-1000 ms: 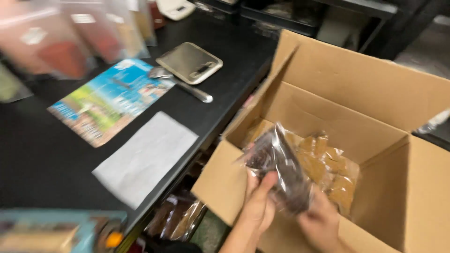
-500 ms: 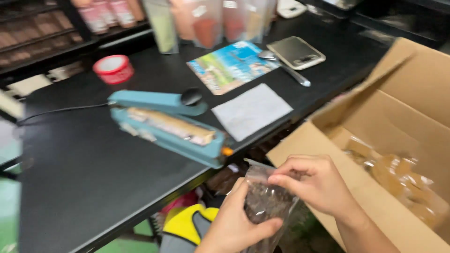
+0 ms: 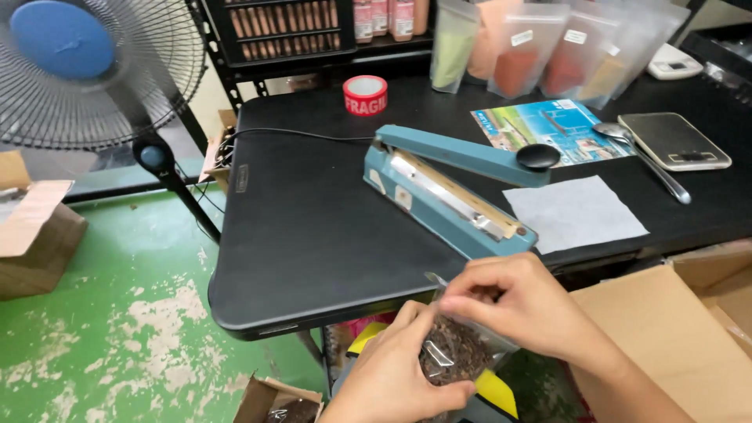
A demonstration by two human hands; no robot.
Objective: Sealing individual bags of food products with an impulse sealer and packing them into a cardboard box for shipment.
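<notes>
Held below the near edge of the black table (image 3: 313,235), in front of the blue heat sealer (image 3: 446,192): a clear bag of dark brown bits (image 3: 454,356). Left hand (image 3: 392,376) wrapped around the bag's lower side, fingers closed on it. Right hand (image 3: 525,301) pinching the bag's open top, thumb and fingers pressed together on the plastic. Right of the sealer, a white paper sheet (image 3: 576,213); beyond that, a metal spoon (image 3: 642,160) and a flat scale (image 3: 675,141). Behind the sealer, a red tape roll (image 3: 365,95). Far left of the sealer, a standing fan (image 3: 94,70).
</notes>
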